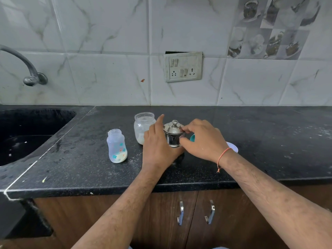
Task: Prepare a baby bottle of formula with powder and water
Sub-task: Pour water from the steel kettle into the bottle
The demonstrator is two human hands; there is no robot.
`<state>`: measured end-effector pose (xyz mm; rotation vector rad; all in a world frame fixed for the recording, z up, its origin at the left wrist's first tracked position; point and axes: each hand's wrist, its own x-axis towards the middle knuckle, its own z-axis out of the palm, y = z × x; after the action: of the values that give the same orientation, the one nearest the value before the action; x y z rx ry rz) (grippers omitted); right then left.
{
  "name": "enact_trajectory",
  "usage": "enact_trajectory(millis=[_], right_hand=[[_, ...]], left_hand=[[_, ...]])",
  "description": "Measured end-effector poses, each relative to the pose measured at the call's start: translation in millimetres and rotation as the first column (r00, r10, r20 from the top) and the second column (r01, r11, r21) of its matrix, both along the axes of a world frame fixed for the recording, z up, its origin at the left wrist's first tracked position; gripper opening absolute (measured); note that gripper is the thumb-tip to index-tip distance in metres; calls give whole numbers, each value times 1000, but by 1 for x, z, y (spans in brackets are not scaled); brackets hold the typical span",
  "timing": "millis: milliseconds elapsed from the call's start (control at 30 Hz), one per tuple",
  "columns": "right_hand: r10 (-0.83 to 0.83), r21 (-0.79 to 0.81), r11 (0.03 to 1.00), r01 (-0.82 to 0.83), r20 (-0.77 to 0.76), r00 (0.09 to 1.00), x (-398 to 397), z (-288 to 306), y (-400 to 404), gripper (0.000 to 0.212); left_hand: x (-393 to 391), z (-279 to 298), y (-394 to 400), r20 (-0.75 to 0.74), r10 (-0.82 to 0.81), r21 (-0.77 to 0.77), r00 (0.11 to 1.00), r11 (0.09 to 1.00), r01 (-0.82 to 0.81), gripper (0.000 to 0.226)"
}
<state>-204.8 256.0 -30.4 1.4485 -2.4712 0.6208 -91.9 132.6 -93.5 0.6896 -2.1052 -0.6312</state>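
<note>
- Head view puts the baby bottle (117,146) well to the left of the left hand (158,146), upright and uncapped on the black counter (251,141), with pale powder lying in its bottom.
- Between the two hands stands a small lidded steel pot (173,134), presumably the water; the left hand curls round its near side to steady it, index finger raised.
- Right hand (203,139) pinches the lid's rim with thumb and fingertips, the other fingers loosely bent.
- Just beyond the left hand, an open powder jar (143,127).
- Lifting the lid straight up while the left hand braces the pot should prevent tipping; mind possible heat.
</note>
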Motion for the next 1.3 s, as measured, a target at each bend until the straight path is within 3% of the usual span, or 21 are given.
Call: enact_trajectory(millis=[133, 267, 500, 667, 833, 1033, 1133, 1300], right_hand=[[59, -5, 998, -59, 37, 998, 3, -1, 7, 45], [131, -86, 989, -122, 109, 985, -4, -6, 11, 37], [106, -294, 955, -27, 257, 961, -9, -12, 15, 35], [124, -274, 962, -18, 374, 919, 0, -22, 19, 40], [247, -394, 919, 7, 591, 768, 13, -28, 23, 42], [557, -617, 786, 40, 734, 388, 24, -15, 29, 52], [545, -603, 793, 86, 766, 342, 32, -2, 26, 30], [527, -581, 812, 54, 771, 358, 40, 18, 23, 32]], left_hand=[[-3, -1, -1, -27, -27, 136, 999, 990, 30, 121], [-6, 1, -8, -56, -7, 170, 998, 985, 16, 104], [3, 8, -11, -25, -90, 171, 996, 981, 92, 93], [17, 10, -13, -10, -160, 173, 987, 972, 160, 92], [36, 31, -14, -52, -281, 181, 958, 941, 286, 97], [67, 63, -21, -71, -459, 225, 886, 858, 463, 101], [81, 73, -22, -88, -517, 258, 852, 814, 521, 99], [101, 84, -23, -87, -575, 271, 814, 772, 574, 94]])
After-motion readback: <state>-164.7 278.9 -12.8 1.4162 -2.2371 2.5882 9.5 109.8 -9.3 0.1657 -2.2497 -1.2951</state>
